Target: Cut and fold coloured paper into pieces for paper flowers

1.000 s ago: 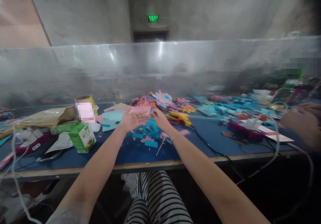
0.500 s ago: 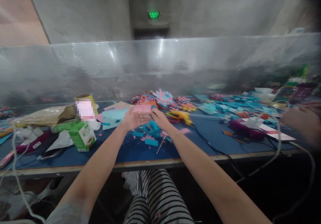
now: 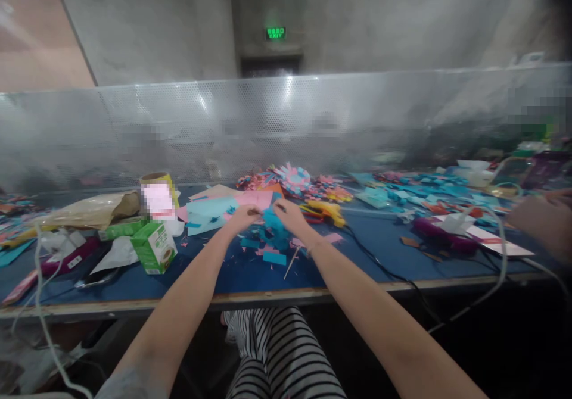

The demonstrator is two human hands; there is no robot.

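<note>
Pink paper [image 3: 254, 198] just beyond left hand [image 3: 243, 218] — blue scraps [image 3: 273, 232] beside right hand [image 3: 289, 217]

Workshop, paper-craft by the look of it. Long blue worktop [image 3: 245, 283] strewn with cut paper [image 3: 274, 258], mostly blue, pink and orange. Corded yellow tool [image 3: 329, 212], probably a glue gun, lying on it. Purple power strip [image 3: 74, 256] with white plugs at left. Perforated metal partition [image 3: 268, 110] along the back, bare grey wall [image 3: 366, 24] behind, lit green exit sign [image 3: 274, 33] over a dark opening [image 3: 270, 66]. Second person's blurred hand [image 3: 540, 217] far right.
</note>
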